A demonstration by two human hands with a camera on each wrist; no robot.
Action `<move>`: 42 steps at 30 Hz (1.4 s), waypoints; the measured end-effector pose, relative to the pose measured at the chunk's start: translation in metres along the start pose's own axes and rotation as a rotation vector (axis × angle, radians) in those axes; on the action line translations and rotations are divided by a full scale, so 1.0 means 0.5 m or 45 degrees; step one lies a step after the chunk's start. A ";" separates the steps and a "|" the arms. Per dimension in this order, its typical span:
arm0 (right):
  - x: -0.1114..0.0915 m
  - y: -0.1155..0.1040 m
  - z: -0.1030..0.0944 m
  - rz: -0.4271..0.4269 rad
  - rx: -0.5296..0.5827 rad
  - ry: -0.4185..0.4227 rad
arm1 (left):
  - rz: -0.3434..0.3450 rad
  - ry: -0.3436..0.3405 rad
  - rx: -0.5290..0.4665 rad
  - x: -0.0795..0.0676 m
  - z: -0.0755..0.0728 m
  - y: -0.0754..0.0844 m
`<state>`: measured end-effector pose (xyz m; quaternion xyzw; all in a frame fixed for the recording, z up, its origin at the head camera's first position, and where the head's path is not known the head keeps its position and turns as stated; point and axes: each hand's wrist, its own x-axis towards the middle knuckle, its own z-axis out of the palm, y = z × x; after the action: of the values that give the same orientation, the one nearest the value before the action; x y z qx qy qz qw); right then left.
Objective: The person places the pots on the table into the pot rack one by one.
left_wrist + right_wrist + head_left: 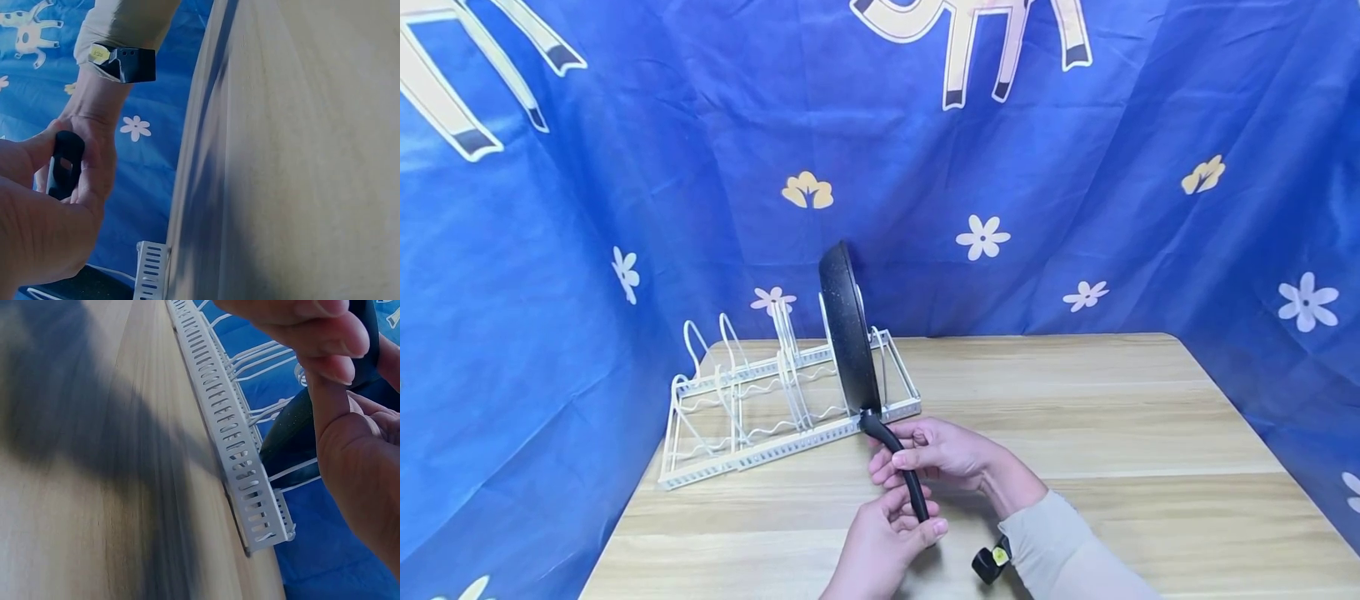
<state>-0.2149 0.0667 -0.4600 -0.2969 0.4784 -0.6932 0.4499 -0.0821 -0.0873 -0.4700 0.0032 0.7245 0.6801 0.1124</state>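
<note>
A black frying pan point(850, 333) stands on edge between the upright wires of a white metal rack point(775, 450), its handle point(916, 492) slanting down towards me. My left hand point(883, 537) grips the handle near its free end, thumb on the right side. Higher up, the right hand point(962, 458) holds the same handle between thumb and fingers, close to the rack's front rail. In the left wrist view the handle's end point(64, 164), with its hanging hole, shows between the hands. The right wrist view shows the pan's dark side point(290, 431) beyond the slotted rail point(228, 431).
The rack's other wire dividers point(786, 367) rise to the left of the pan. Light wood tabletop point(1075, 417) extends to the right. A blue patterned cloth point(910, 167) hangs behind and at both sides. A small black device point(991, 563) is strapped at the right wrist.
</note>
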 end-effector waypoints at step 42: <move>-0.032 0.024 -0.021 0.025 -0.446 0.449 | -0.132 -0.032 -0.132 0.077 0.002 -0.033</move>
<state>-0.2131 0.0838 -0.4745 -0.2400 0.6654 -0.6363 0.3078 -0.1168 -0.0817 -0.4926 -0.0315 0.6860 0.7098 0.1567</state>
